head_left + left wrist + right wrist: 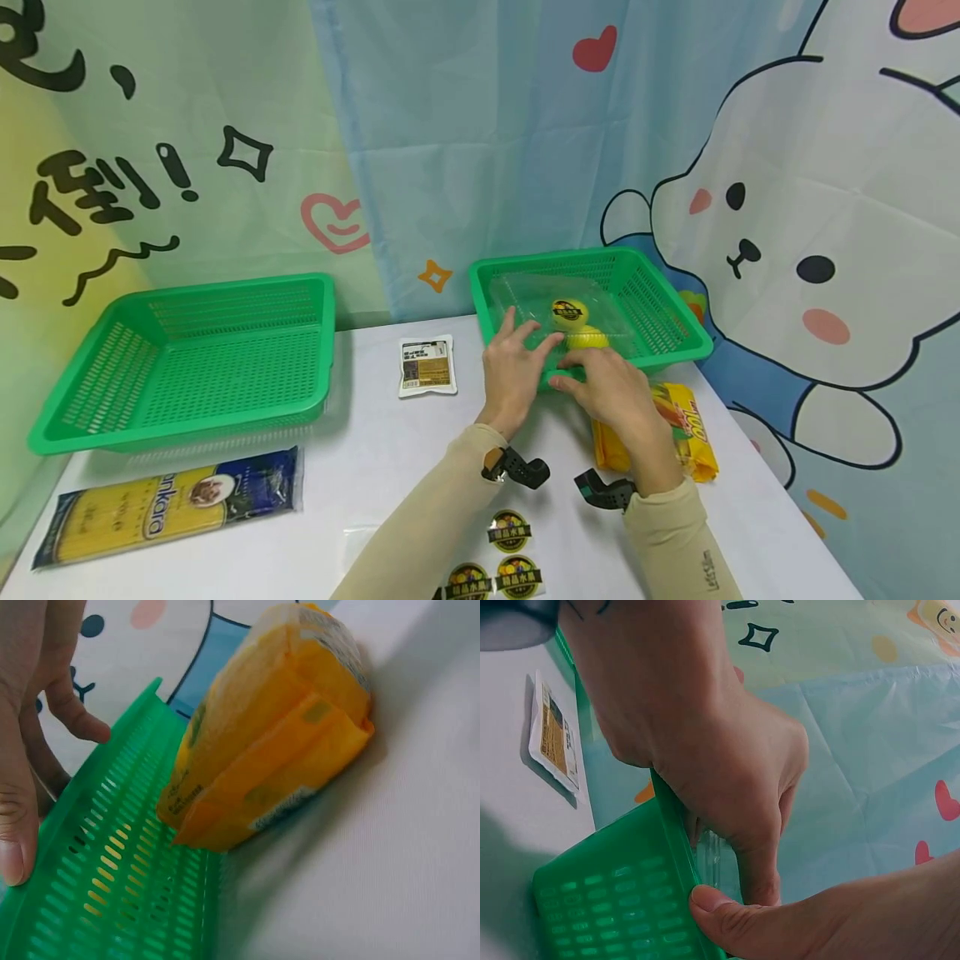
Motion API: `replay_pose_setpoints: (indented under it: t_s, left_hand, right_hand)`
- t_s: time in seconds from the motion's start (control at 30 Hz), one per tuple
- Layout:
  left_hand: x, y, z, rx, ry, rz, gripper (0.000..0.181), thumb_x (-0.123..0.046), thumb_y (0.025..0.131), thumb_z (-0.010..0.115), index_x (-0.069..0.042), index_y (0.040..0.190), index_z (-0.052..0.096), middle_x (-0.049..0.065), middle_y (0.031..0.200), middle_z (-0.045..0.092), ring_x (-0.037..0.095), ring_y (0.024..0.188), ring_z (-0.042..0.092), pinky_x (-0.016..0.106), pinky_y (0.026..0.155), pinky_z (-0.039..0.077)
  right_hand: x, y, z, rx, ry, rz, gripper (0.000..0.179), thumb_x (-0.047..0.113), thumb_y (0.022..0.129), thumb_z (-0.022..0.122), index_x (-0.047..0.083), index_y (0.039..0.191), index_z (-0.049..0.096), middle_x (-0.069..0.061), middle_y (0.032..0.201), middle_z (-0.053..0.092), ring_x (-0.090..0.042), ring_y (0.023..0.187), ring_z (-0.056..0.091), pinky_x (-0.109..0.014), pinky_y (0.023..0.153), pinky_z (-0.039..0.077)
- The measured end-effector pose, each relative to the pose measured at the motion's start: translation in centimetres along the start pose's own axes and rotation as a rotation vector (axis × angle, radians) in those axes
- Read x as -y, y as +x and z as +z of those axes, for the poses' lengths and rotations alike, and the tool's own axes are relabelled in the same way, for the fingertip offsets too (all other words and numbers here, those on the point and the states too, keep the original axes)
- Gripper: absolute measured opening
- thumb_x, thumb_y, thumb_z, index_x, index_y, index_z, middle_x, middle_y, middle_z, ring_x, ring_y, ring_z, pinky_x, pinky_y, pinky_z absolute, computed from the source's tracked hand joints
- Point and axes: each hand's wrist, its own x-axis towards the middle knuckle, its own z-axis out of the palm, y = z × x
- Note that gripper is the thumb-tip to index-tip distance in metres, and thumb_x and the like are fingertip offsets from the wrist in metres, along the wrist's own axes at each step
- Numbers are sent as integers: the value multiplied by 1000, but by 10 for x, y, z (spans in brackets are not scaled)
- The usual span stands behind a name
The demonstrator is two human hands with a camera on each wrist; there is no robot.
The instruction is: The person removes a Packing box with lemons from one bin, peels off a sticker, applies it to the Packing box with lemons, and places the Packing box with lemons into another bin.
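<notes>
A clear plastic box [510,292] sits tilted inside the right green basket [667,321]. It holds yellow round things [587,337] and carries a round black-and-gold sticker [568,312]. My left hand [513,375] spreads its fingers at the box's front left corner. My right hand [618,387] lies at the front rim, fingers bent over the box's near edge. In the right wrist view a thumb [711,898] touches the basket rim. Fingers also show at the rim in the left wrist view; their far tips are partly hidden.
An orange-yellow packet [693,433] lies beside the basket, under my right forearm. Another green basket [225,358] stands on the left, with a pasta bag [172,507] before it. A small white-and-brown packet [427,367] lies between the baskets. Several round stickers [517,575] lie near the front.
</notes>
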Motion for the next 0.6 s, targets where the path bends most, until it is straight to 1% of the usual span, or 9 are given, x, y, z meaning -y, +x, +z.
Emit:
replay_pose_setpoints:
  t_s: [0.07, 0.13, 0.2, 0.3, 0.4, 0.47, 0.53, 0.57, 0.6]
  left_hand:
    - [0, 1, -1, 17, 33, 26, 39, -41, 84, 86, -8, 104, 82, 26, 134, 68, 38, 118, 71, 47, 99, 58]
    - [-1, 1, -2, 42, 61, 36, 40, -42, 84, 86, -8, 105, 81, 23, 132, 69, 37, 116, 73, 46, 98, 59]
    - [-2, 2, -4, 87, 88, 25, 42, -44, 85, 86, -8, 107, 81, 21, 132, 69, 35, 113, 74, 46, 97, 60]
    - [-6, 5, -7, 178, 140, -9, 45, -45, 88, 84, -8, 112, 79, 19, 132, 67, 34, 108, 75, 44, 94, 61]
    - [-11, 9, -11, 284, 243, -4, 49, -47, 91, 80, -5, 116, 75, 20, 125, 67, 32, 94, 77, 40, 80, 64]
    - [-14, 11, -14, 345, 320, 25, 50, -48, 94, 76, -4, 116, 73, 20, 116, 68, 28, 83, 77, 36, 69, 64]
    - [-16, 13, -15, 394, 386, 58, 50, -48, 96, 74, -3, 117, 71, 18, 107, 69, 25, 74, 75, 32, 58, 61]
    - [-17, 13, -16, 412, 412, 71, 48, -48, 97, 73, -4, 117, 70, 17, 103, 69, 25, 72, 75, 31, 55, 60]
    - [-17, 14, -17, 430, 426, 79, 47, -47, 97, 72, -4, 116, 70, 18, 103, 71, 24, 71, 75, 31, 54, 59]
  right_hand:
    - [1, 0, 0, -1, -1, -2, 38, 38, 97, 75, 13, 126, 75, -14, 126, 74, -40, 111, 68, -59, 79, 58]
    - [1, 0, -1, -2, -3, -4, 38, 38, 98, 75, 13, 127, 75, -15, 127, 73, -41, 110, 68, -58, 78, 58]
    - [1, 0, -1, 0, -3, -3, 40, 38, 98, 75, 13, 129, 74, -16, 129, 72, -41, 111, 68, -58, 76, 58]
    - [1, 0, -1, 3, -3, -6, 41, 38, 98, 75, 13, 130, 73, -18, 132, 71, -42, 113, 67, -57, 74, 58]
    - [1, 0, -2, 2, 1, -9, 41, 38, 98, 74, 14, 131, 73, -17, 133, 70, -41, 114, 67, -56, 73, 58]
    - [0, 0, -2, 1, 3, -10, 41, 38, 98, 74, 15, 132, 73, -16, 133, 71, -41, 112, 68, -55, 71, 58]
    - [0, 0, -1, 1, 7, -13, 40, 38, 98, 74, 16, 132, 73, -16, 133, 71, -40, 110, 68, -53, 70, 58]
    - [0, 0, -1, 1, 9, -14, 40, 38, 98, 74, 16, 132, 74, -15, 133, 71, -39, 110, 69, -53, 70, 58]
    - [0, 0, -1, 2, 11, -15, 40, 38, 98, 74, 16, 132, 74, -15, 133, 71, -39, 109, 69, -53, 70, 58]
